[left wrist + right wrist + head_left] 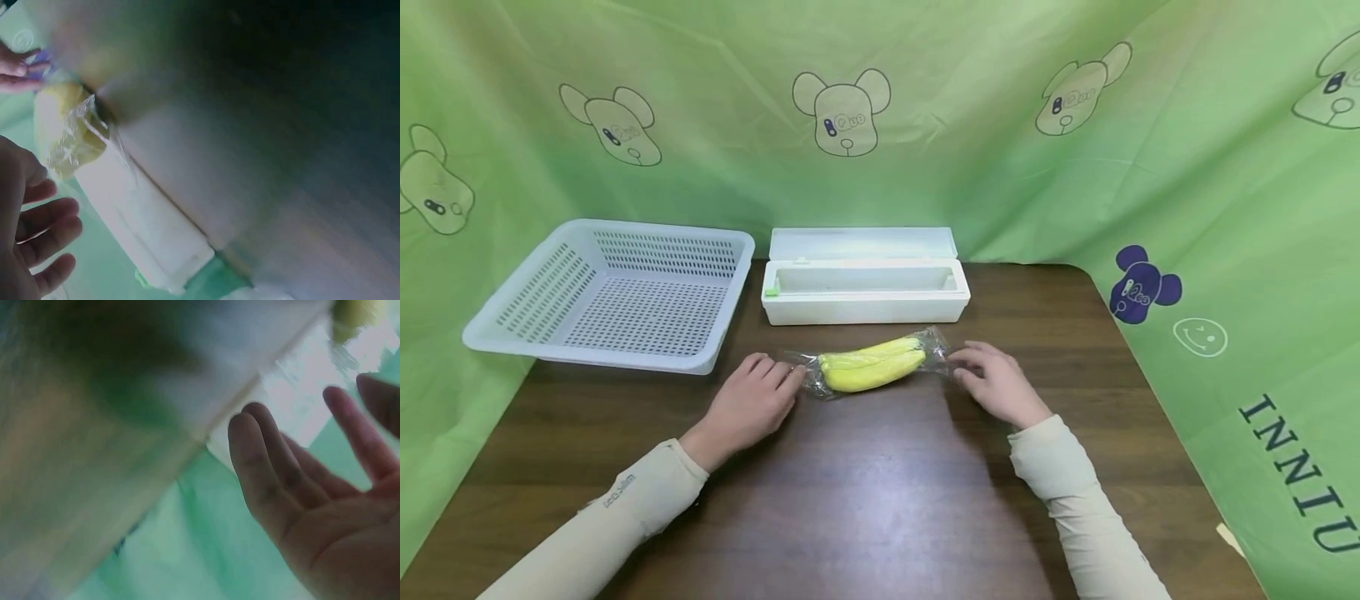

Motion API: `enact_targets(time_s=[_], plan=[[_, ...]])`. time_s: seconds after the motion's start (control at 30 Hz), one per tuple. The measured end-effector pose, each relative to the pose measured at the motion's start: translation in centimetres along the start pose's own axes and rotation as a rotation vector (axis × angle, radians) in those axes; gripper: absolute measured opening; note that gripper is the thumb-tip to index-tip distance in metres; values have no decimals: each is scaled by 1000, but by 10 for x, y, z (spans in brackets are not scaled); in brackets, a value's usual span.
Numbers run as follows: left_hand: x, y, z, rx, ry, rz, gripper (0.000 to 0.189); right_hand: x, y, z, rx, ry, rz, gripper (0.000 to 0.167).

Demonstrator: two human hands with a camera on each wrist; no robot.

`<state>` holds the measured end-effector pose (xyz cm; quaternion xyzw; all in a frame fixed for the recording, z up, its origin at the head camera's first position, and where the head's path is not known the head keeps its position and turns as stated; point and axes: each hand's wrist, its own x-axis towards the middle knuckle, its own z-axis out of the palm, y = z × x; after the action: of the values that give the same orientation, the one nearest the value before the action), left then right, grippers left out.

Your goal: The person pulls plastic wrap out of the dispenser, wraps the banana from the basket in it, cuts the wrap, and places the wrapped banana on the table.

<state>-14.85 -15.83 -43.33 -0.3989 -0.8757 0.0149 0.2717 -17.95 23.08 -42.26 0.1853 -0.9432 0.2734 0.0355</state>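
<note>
In the head view, yellow bananas (874,367) lie in clear plastic film (934,348) at the middle of the dark wooden table. My left hand (752,400) is by the film's left end, fingertips right at its edge. On the other side my right hand (996,385) is beside the film's right end. Seen from the left wrist, the fingers (53,240) are loosely bent around nothing, with the wrapped bananas (65,125) just past them. The right wrist view has the fingers (256,450) relaxed and spread from the thumb, nothing between them.
Behind the bananas stands a long white box (865,310) with its lid raised. A white perforated basket (715,354) sits at the back left. Green curtain (940,100) with printed bear heads hangs around the table's back and sides.
</note>
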Motion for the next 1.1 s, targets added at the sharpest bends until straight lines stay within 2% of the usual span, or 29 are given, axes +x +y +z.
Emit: enact_targets(time_s=[0.1, 0.13, 0.2, 0.33, 0.43, 0.57, 0.67, 0.8, 0.93, 1.0, 1.1], plan=[[-3, -3, -7, -45, 29, -34, 29, -2, -7, -10, 35, 128, 20, 23], [-4, -4, -9, -52, 37, -43, 29, 1, -11, -10, 32, 148, 11, 25], [-3, -6, -10, -67, 50, -60, 29, 8, -21, -10, 9, 134, -25, 35], [7, -8, -14, -105, 101, -90, 22, 32, -40, 4, -103, -32, -117, 79], [17, -8, -17, -129, 152, -113, 17, 51, -51, 21, -219, -168, -166, 99], [24, -10, -18, -138, 205, -117, 17, 63, -58, 43, -331, -316, -142, 99], [24, -12, -17, -144, 239, -127, 18, 63, -58, 54, -355, -357, -107, 92], [26, -18, -19, -163, 269, -159, 19, 58, -61, 60, -318, -310, -119, 80], [36, -27, -29, -193, 253, -160, 25, 53, -64, 60, -271, -185, -161, 74], [45, -30, -36, -219, 225, -146, 35, 51, -67, 59, -259, -96, -198, 71], [62, -32, -47, -239, 163, -117, 61, 51, -73, 56, -254, 34, -263, 66]])
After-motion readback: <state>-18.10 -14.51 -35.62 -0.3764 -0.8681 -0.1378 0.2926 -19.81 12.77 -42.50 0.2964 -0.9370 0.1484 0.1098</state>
